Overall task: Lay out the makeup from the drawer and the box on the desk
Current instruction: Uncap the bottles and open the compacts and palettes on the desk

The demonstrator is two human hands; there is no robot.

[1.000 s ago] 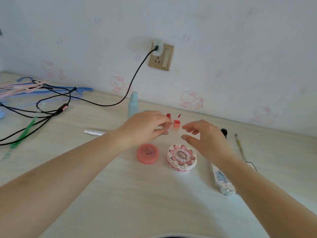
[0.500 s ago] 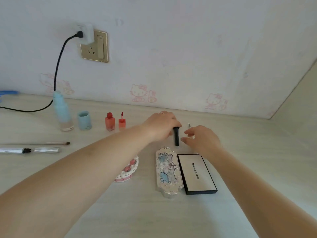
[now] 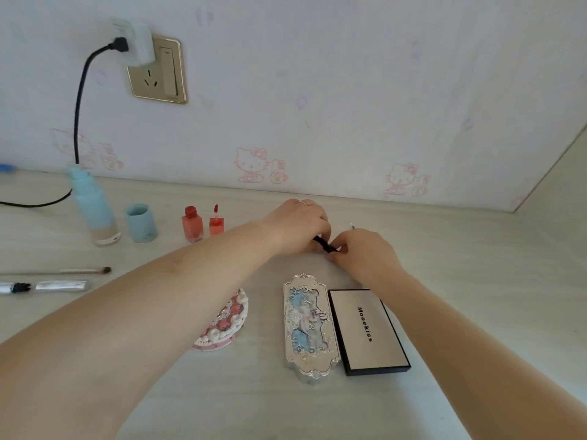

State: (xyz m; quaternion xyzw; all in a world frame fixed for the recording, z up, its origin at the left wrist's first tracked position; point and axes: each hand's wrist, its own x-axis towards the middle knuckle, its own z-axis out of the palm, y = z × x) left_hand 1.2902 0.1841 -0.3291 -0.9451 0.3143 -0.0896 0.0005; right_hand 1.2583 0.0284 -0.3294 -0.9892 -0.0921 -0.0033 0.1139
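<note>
A thin black makeup stick (image 3: 324,244) lies between my two hands at the middle back of the desk. My left hand (image 3: 297,225) grips its far end and my right hand (image 3: 362,252) pinches its near end. In front lie an ornate silver palette (image 3: 309,325) and a black-edged beige palette (image 3: 367,331) side by side. A round pink cake-shaped compact (image 3: 227,322) is half hidden under my left forearm. Further left stand a red bottle (image 3: 192,223) and its applicator cap (image 3: 216,222), a blue bottle (image 3: 95,211) and a blue cap (image 3: 141,222).
A brush (image 3: 63,271) and a silver tube (image 3: 47,286) lie at the left edge. A black cable (image 3: 77,115) runs from the wall socket (image 3: 157,71) down to the desk. A side wall (image 3: 565,173) closes the desk on the right.
The view swung right from the compacts to the palettes. My left hand stayed on the black stick, and my right hand closed in and took hold of its near end.
</note>
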